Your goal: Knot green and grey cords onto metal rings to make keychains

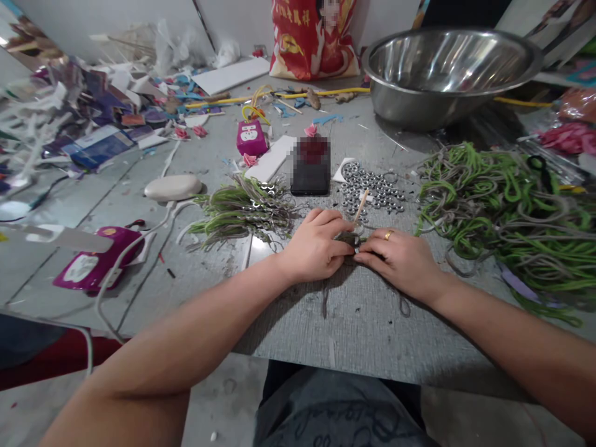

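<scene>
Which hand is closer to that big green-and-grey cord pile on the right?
Right. The right hand is to the left of the cord pile; the left hand is farther left, beside the smaller cord bundle.

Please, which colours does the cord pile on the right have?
The cord pile is bright green and grey, seen in the head view.

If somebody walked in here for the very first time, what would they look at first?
Probably the big shiny metal basin at the back right of the table, or the bright red bag beside it. Next might come the tangled heap of green and grey cords on the right. In the middle, the left hand and right hand meet over a bit of cord.
</scene>
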Motion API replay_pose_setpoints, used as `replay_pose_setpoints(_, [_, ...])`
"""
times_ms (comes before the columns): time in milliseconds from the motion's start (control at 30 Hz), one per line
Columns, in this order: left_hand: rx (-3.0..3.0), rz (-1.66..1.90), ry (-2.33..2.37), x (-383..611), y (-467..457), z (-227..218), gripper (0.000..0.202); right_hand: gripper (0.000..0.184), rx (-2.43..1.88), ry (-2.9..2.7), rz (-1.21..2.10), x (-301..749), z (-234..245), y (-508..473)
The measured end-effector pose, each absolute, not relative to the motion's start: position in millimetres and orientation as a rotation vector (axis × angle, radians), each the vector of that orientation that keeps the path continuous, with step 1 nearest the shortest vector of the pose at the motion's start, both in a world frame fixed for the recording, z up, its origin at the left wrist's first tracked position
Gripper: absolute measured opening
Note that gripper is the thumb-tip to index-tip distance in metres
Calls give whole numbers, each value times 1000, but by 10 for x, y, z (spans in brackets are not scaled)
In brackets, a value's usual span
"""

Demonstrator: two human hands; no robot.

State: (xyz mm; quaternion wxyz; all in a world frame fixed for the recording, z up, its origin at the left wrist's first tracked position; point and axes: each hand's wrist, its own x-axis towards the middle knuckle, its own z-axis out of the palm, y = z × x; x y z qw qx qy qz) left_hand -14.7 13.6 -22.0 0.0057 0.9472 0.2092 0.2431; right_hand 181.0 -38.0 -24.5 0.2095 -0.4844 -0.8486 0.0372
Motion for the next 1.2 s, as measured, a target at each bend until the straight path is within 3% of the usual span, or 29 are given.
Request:
replay_pose_setpoints(300, [2873,733,731,-158,139,-183,23,31,-1344,-2366,110,1872,-122,-348])
replay_pose_setpoints(567, [2791,895,832,-187,172,-154,26,15,-1396,-2669,111,2467,75,-154])
replay_pose_setpoints(767, [2784,924,827,-185,167,-151,25,11,-1674,-2699,28,2413,14,-163])
replay_pose_setpoints(833, [2774,928,824,-179,153,-130,24,9,-1693,-2598,209,2344,47,-175])
replay_pose_setpoints(933, [2760,906,830,-155,108,-74,22,4,-1583,-2230,739,2222,103,-196])
replay_pose_setpoints(1067, [2710,824,849,-101,38,-13,28,22,-1382,-1431,1358,2036,114,-215])
replay_pose_setpoints(1200, [2627,813,853,-50,0,-22,33,35,-1280,-1023,1614,1910,67,-223])
